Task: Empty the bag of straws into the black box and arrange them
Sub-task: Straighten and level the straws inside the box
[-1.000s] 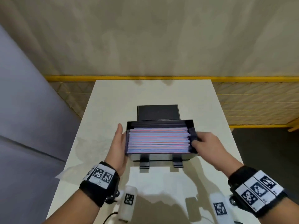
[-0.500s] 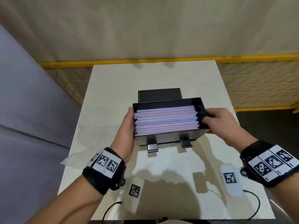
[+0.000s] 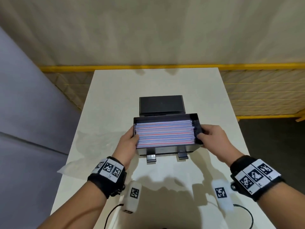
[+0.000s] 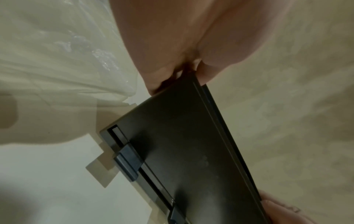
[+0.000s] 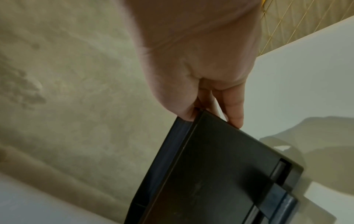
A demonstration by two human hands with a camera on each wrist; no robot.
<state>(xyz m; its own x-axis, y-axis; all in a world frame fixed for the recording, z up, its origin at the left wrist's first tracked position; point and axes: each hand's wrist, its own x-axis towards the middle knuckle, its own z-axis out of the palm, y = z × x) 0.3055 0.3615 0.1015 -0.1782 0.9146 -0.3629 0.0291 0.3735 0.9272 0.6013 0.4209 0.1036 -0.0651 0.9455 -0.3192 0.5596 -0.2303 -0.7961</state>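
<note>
The black box (image 3: 166, 148) is full of pink, blue and white straws (image 3: 165, 133) lying lengthwise and packed toward its left end, with a small gap at the right end. My left hand (image 3: 127, 142) grips the left end, thumb over the rim onto the straws. My right hand (image 3: 212, 138) grips the right end, thumb inside the gap. The left wrist view shows the box (image 4: 191, 151) from below, held slightly off the table in my left hand (image 4: 182, 72). The right wrist view shows my right hand (image 5: 210, 109) clamped on the box (image 5: 220, 174) corner.
A second black box piece (image 3: 161, 104) stands just behind the held box. The empty clear plastic bag (image 3: 92, 146) lies on the white table (image 3: 165, 83) to the left. Two white tagged devices (image 3: 133, 197) (image 3: 222, 194) with cables lie near the front edge.
My left hand went from lying flat against the box's left end to gripping it. Both hands now hold the box raised and slightly turned, its right end farther away.
</note>
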